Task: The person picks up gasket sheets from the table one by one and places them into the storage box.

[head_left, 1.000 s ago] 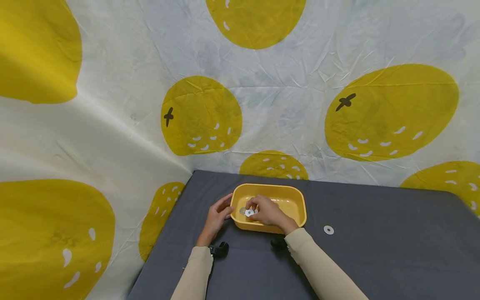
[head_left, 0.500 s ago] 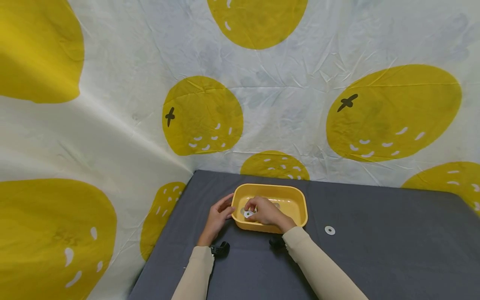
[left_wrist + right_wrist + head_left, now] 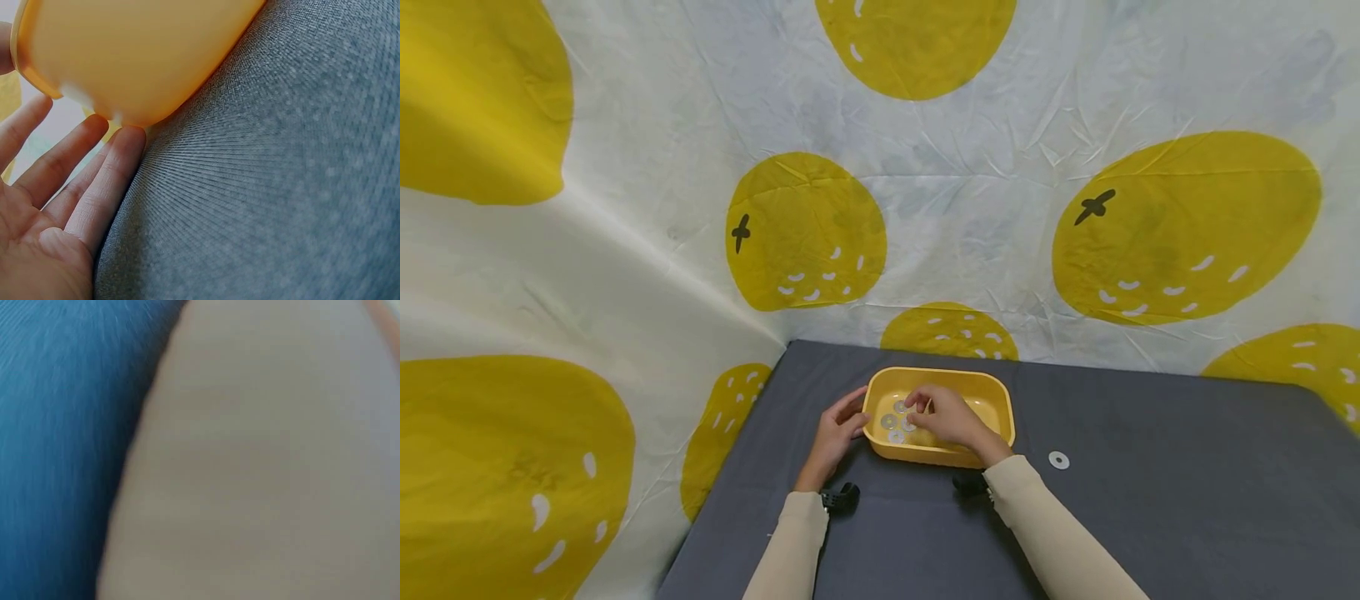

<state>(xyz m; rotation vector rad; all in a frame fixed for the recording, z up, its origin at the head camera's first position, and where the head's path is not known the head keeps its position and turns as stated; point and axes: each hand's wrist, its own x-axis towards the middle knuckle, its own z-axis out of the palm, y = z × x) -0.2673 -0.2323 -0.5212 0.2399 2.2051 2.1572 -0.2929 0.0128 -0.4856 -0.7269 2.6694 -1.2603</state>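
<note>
A yellow rectangular tray [image 3: 940, 457] sits on the table, with several flat washers, such as one washer [image 3: 896, 437], lying at its left end. My left hand [image 3: 835, 429] stands at the tray's left side, its thumb on the rim. In the left wrist view, straight fingers [image 3: 119, 169] touch the outer wall. Over the tray, my right hand [image 3: 955, 419] hovers beside the washers, thumb and index finger apart, and no held thing shows between them. Its other fingers are partly hidden. Only a blurred sleeve and dark cloth appear in the right wrist view.
One more washer [image 3: 1058, 460] lies on the dark grey tablecloth [image 3: 1165, 483] to the right of the tray. A white fabric backdrop [image 3: 955, 208] with yellow fruit prints rises behind the table and along its left side.
My right hand has let go of a washer in the tray's left end and drawn back slightly to the right, uncovering several washers. The left hand stays at the tray's side.
</note>
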